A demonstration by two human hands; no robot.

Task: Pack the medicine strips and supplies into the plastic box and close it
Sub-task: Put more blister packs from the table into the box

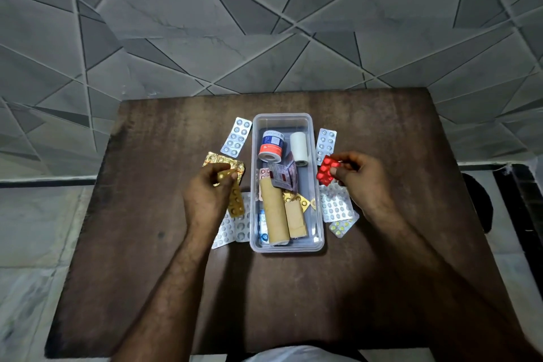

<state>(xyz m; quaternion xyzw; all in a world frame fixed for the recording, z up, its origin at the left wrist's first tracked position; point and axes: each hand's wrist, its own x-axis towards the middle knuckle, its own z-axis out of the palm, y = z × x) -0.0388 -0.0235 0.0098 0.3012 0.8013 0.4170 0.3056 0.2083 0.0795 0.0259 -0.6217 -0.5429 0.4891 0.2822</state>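
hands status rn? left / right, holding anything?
Left hand: closed on a gold pill strip, beside the plastic box.
Right hand: closed on a red pill strip, beside the box.

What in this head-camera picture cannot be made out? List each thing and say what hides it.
- Label on the jar: too small and blurred.
- Silver strips by the left hand: partly hidden under that hand.
- Box lid: not in view.
- Strips under the right hand: partly covered.

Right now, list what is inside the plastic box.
The box holds a bottle, a white roll, two tan rolls, a folded strip, gold strips and a blue tube. Anything beneath them is covered.
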